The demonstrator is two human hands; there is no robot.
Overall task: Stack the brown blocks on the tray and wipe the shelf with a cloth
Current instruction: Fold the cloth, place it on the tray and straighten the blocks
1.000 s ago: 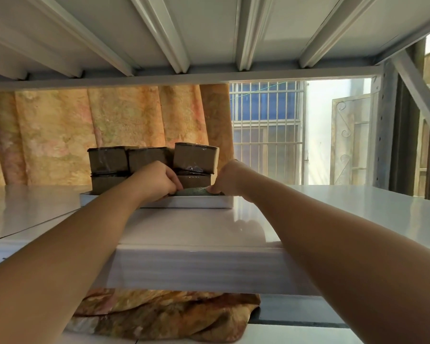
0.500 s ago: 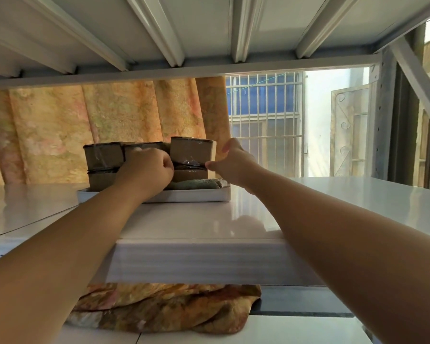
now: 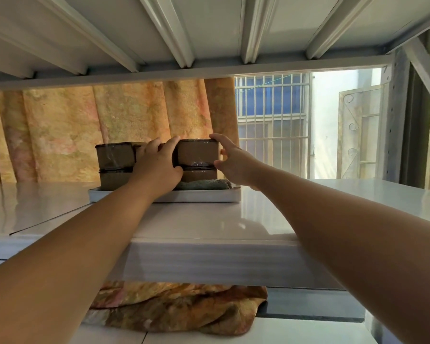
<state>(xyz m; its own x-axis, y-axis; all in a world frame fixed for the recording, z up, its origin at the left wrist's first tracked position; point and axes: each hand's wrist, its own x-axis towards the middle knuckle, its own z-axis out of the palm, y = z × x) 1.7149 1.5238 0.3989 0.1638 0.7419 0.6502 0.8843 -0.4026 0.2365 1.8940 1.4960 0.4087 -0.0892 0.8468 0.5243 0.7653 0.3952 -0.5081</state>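
A white tray [image 3: 209,196] sits on the white shelf [image 3: 209,224], holding brown blocks in two layers. A top left block [image 3: 114,153] rests on a lower one [image 3: 113,178]. My left hand [image 3: 157,162] grips the left end of the top right block [image 3: 196,152] and hides the middle blocks. At that block's right end, my right hand [image 3: 233,160] has its fingers on the top corner and its thumb at the lower edge. This block rests level on a lower block [image 3: 200,175]. A grey-green cloth [image 3: 201,184] lies folded in the tray's front right.
The ribbed underside of the upper shelf [image 3: 209,33] hangs close overhead. An orange patterned curtain [image 3: 85,125] hangs behind the tray, with a barred window [image 3: 271,120] to its right. A shelf upright [image 3: 395,115] stands at far right. Patterned fabric [image 3: 174,306] lies bunched on the lower level.
Both hands rose from the tray's front edge near the cloth to the top right block. That block was tilted and now sits level.
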